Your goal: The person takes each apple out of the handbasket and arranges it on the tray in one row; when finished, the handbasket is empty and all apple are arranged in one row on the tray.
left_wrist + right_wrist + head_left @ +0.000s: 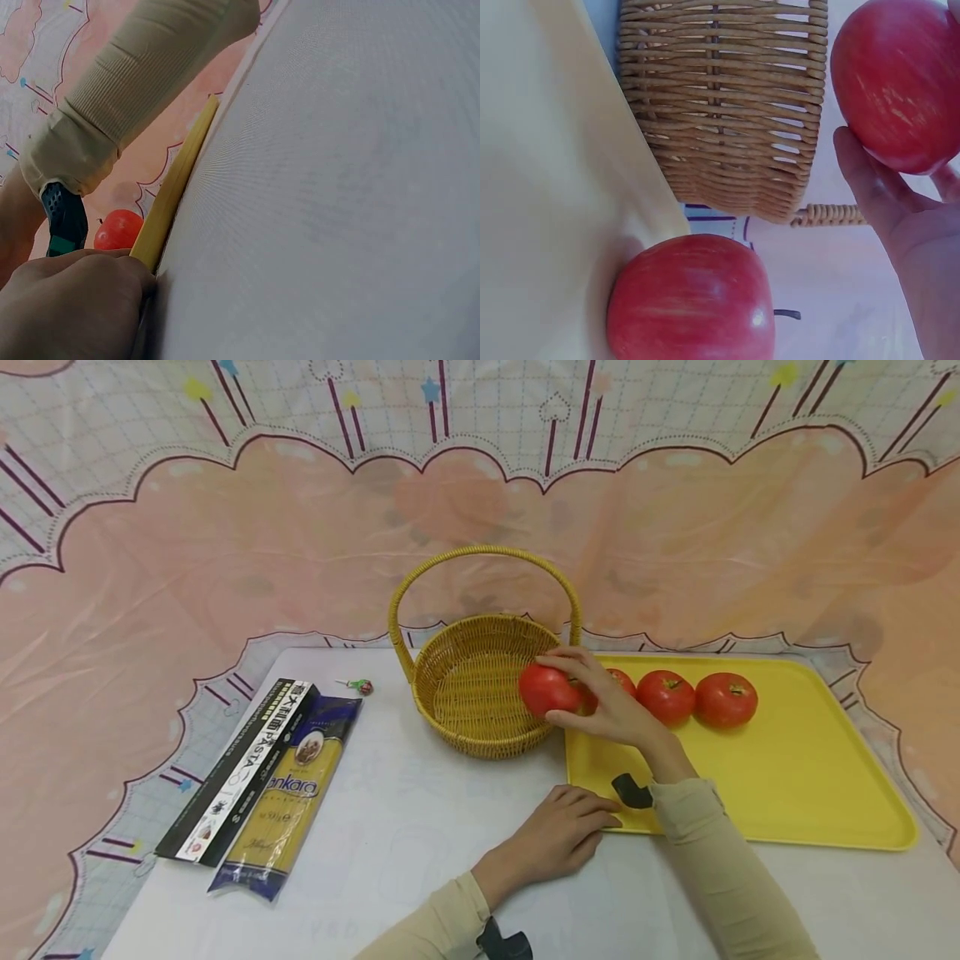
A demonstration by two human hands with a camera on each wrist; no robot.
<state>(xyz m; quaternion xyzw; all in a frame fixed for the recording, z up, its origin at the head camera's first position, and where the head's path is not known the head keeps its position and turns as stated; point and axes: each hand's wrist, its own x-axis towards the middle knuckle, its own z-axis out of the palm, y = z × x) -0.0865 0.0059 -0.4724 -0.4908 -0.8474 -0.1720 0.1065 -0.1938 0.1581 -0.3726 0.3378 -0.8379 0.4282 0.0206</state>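
My right hand point(611, 706) holds a red apple point(547, 690) between fingers and thumb, raised over the right rim of the yellow wicker basket point(480, 747). The right wrist view shows this apple point(900, 82) off the tray, with the basket's woven side point(720, 105) beside it. More red apples point(726, 700) sit in a row along the back of the yellow tray point(787, 785), some partly hidden by my right hand. At the tray's near left corner, my left hand point(551, 831) grips the rim point(176, 187), its fingers over the edge.
On the left of the white table point(390, 843) lie a black-and-white pasta box point(243, 768) and a clear packet of spaghetti point(292, 802), side by side. A small green and red item point(362, 686) lies behind them. A patterned cloth point(300, 552) hangs behind the table.
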